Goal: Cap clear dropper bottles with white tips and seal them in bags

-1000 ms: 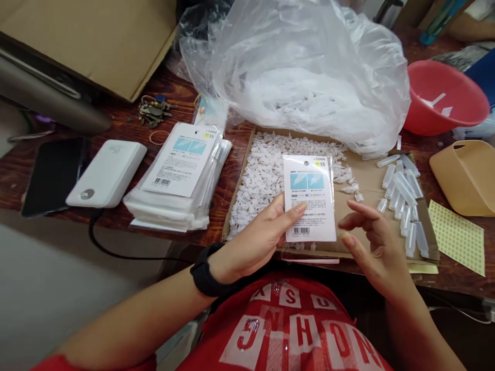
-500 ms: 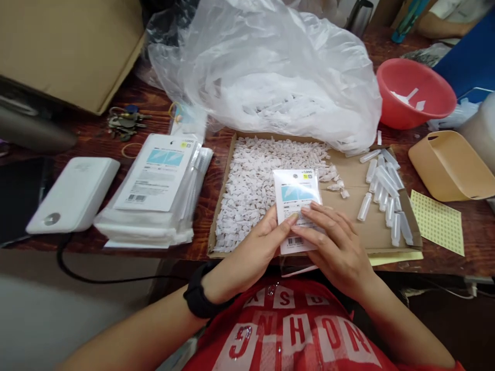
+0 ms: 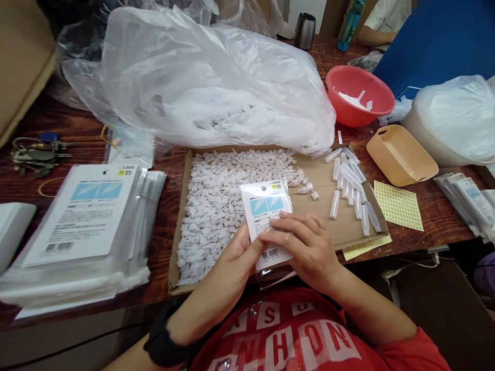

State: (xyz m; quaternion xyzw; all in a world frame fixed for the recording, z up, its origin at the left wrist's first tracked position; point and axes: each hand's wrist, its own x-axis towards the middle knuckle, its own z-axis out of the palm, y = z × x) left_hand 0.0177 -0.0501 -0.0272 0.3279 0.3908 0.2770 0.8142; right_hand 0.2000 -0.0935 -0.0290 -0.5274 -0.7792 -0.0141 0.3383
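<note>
A white printed card in a clear plastic sleeve (image 3: 266, 206) is held over the front edge of the shallow cardboard tray (image 3: 328, 206). My left hand (image 3: 235, 257) pinches its lower left side, thumb on top. Across its lower right lie the fingers of my right hand (image 3: 309, 247), closed on the card; what is beneath them is hidden. Behind the card, the tray's left part is covered with small white plastic nozzle-like pieces (image 3: 216, 206). Several clear plastic tubes (image 3: 350, 178) lie at the tray's right end.
At left is a stack of sleeved cards (image 3: 85, 216), with keys (image 3: 40, 154) behind. A big plastic bag (image 3: 216, 77) sits behind the tray. Rightward are a red bowl (image 3: 359, 98), tan bin (image 3: 400, 154), yellow sticker sheet (image 3: 398, 206) and more packets (image 3: 464, 201). Another person's arm (image 3: 375, 36) shows far back.
The view has turned to the right, so everything sits further left and the packets at far right now show. Both hands keep their hold on the card.
</note>
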